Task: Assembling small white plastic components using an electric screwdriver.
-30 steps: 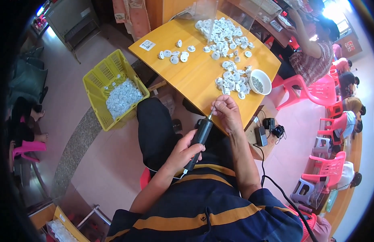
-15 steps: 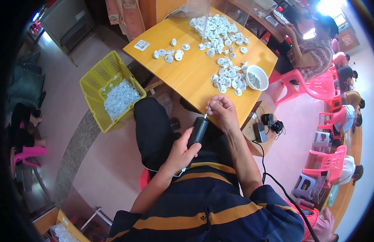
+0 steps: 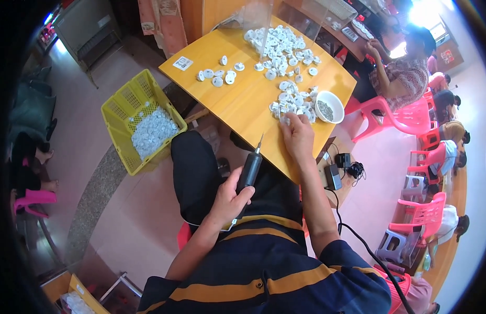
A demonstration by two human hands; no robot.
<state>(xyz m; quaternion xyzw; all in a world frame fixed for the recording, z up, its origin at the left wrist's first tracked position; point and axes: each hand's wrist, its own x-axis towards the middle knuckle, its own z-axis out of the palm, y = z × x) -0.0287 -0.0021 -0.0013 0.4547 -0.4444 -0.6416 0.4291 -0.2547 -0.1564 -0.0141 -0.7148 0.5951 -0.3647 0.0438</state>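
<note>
My left hand [image 3: 233, 196] is wrapped round a black electric screwdriver [image 3: 249, 170], its thin metal bit pointing up and away from me over the table's near edge. Nothing shows on the bit's tip. At the near edge of a pile of small white round plastic parts [image 3: 291, 97], my right hand [image 3: 298, 135] has its fingers curled, and a white part [image 3: 285, 120] shows at the fingertips. A white bowl [image 3: 336, 99] holding small grey metal pieces, which look like screws, stands just right of the pile.
More white parts [image 3: 279, 44] are heaped at the back of the yellow wooden table [image 3: 237, 104]. Several lie loose at its left. A yellow crate [image 3: 129, 157] of white parts stands on the floor. Black cables and adapters [image 3: 334, 175] lie right. Another person [image 3: 405, 73] sits beyond.
My right hand has left the screwdriver's tip and moved forward to the white parts. The bit is now uncovered. My left hand keeps its hold on the screwdriver.
</note>
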